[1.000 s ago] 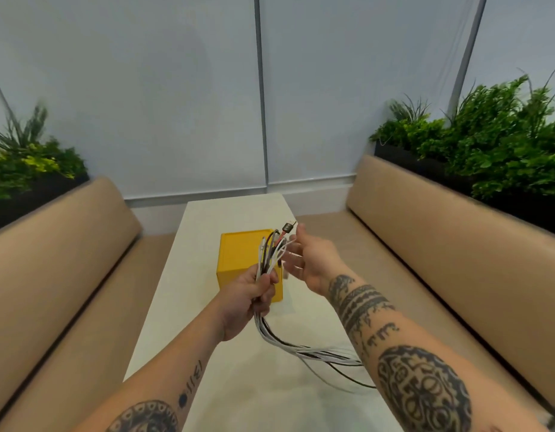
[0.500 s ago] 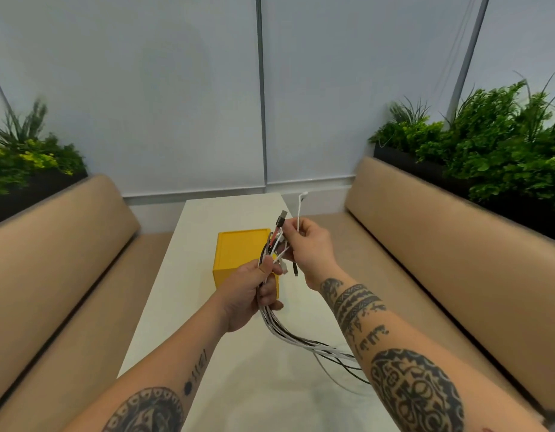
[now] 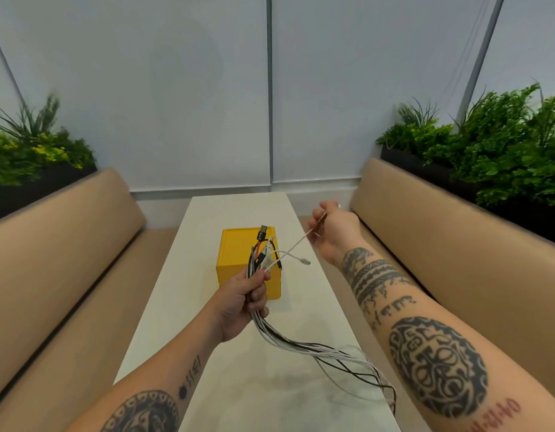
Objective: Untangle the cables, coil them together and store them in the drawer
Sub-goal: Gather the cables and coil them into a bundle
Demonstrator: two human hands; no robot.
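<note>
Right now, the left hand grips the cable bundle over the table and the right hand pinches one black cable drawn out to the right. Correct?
Not quite: the right hand pinches a white cable, not a black one. The head view shows it running taut from that hand back to the cable bundle, which the left hand grips over the table.

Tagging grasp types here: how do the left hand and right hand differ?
The left hand fists the whole cable bundle; the right hand pinches one white cable. The left hand sits near, in front of the yellow box; the right hand is farther out, beyond the table's right edge. Shared: both hold cable in the air, and the white cable runs straight between them.
</note>
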